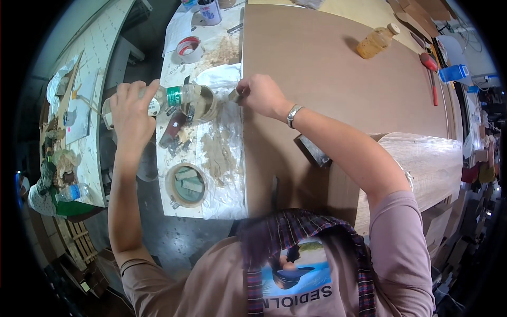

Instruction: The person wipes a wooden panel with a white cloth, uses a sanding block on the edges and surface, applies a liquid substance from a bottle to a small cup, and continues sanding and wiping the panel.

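Note:
My left hand (132,108) is wrapped round a clear plastic bottle (177,96) with a green label. The bottle lies tipped on its side, its neck pointing right over a round open container (210,112). Whether liquid runs from it, I cannot tell. Just right of that container, my right hand (261,95) pinches a small greyish block (234,95) between thumb and fingers. Below the bottle rests a tool with a dark reddish handle (173,129). Nearer to me, a round tape-like ring (172,186) holds several pale green pieces (189,182).
A tape roll (193,51) and a white can (210,13) stand farther back on the stained bench. Across the brown board (317,68) are a yellowish bottle (377,41) and, nearer, a metal block (313,151). A wood-grain panel (417,158) sits beside my right arm.

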A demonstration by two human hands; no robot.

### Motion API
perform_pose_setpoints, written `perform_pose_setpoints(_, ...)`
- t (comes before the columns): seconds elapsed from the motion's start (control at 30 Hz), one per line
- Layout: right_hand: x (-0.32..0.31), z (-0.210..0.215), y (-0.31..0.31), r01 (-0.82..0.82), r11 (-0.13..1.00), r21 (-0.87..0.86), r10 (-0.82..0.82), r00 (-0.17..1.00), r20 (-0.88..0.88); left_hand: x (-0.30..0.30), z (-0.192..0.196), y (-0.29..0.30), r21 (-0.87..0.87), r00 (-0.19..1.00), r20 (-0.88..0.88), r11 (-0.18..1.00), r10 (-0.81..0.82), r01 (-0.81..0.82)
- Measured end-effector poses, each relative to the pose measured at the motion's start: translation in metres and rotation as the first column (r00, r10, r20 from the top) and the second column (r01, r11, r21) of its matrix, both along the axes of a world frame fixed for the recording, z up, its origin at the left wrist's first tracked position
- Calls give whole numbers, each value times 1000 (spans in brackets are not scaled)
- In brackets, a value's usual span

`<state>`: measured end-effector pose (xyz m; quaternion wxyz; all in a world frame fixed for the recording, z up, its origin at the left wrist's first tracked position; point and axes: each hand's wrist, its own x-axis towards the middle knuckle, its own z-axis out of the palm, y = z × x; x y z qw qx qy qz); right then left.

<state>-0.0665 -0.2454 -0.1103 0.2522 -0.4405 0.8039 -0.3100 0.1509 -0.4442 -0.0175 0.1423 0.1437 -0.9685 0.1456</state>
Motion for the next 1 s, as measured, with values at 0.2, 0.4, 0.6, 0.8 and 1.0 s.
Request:
perform_pose_setpoints(0.2,1,2,1,-11,1000,19,11,1000,-12,-2,3,3,-26,999,-41,999,-30,29)
perform_pose_setpoints(0.4,0,1,1,-39,999,24,40,998,-41,0,2,6,-20,999,-15,999,-32,32)
perform_pose_setpoints(0.6,0,-2,0,-30,999,19,30,999,-21,-1,0,5,-35,999,-16,998,-44,43)
perform_pose_setpoints(0.8,1,-3,0,-23,1000,10,23,1000,-16,-1,-2,1,-54,1000,9,998,-29,30)
perform_pose_setpoints(1.0,-1,-8,-3,-18,1000,2,18,1000,17,-25,0,-11,-7,999,-16,1000,-27,27)
